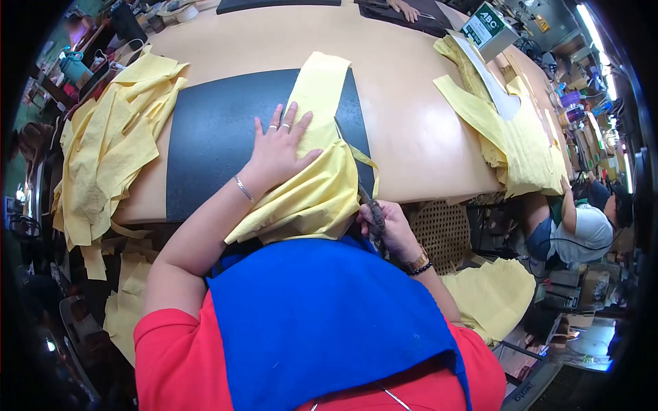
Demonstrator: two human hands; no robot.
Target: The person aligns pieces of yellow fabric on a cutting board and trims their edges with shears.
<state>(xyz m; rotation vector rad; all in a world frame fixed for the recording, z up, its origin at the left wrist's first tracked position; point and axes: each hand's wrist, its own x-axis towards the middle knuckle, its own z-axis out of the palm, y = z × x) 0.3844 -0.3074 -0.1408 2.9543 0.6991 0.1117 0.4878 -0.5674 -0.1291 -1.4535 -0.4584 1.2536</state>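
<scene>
A soft, leather-like yellow piece (321,89) lies over the black mat (219,130) and drapes off the table's near edge in folds. My left hand (281,147) is spread flat on it, fingers apart, with rings on two of them. Below and to the right, my right hand (389,231) is closed around the dark, wrapped handles of a pair of scissors (374,214). Their dark blades run up along the piece's right edge, partly hidden by it. Beside them a narrow yellow strip (369,160) hangs in a curve from that edge.
Yellow pieces form a pile (113,137) at the left and a stack (517,151) at the right, with a white sheet on it. A box marked ABC (488,31) stands far right. A co-worker's hand (404,9) rests across the table; another person (579,229) sits at right.
</scene>
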